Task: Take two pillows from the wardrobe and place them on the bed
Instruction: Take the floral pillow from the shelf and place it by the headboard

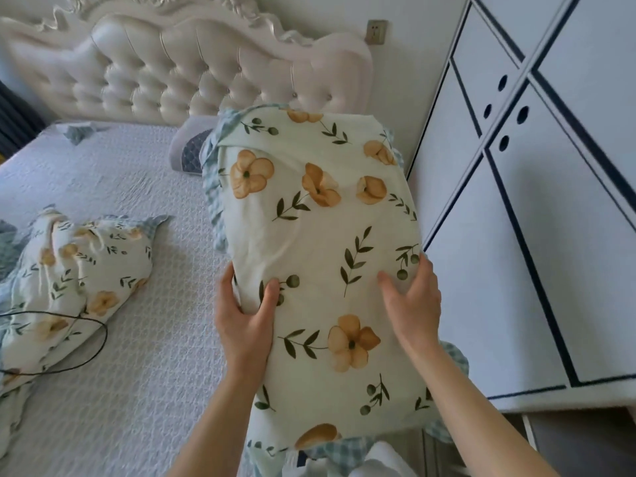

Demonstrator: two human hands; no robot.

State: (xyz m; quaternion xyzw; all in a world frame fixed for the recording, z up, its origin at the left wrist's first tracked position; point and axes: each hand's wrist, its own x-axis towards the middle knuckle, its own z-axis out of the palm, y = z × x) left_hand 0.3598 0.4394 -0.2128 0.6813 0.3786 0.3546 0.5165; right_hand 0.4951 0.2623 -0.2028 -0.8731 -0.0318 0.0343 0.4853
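I hold a large floral pillow (316, 235), pale green with orange flowers and a blue checked frill, lengthwise over the bed's right edge. My left hand (246, 321) grips its left side, thumb on top and fingers underneath. My right hand (411, 304) presses on its right side with the fingers spread over the fabric. A second pillow (72, 290) in the same print lies crumpled on the bed (144, 339) at the left. The white wardrobe (537, 235) stands to the right with its doors closed.
A tufted cream headboard (192, 77) backs the bed. A grey quilted cushion (192, 153) lies near it, partly behind the held pillow. A black cable (99, 346) loops over the left pillow. A wall socket (377, 32) sits above the headboard.
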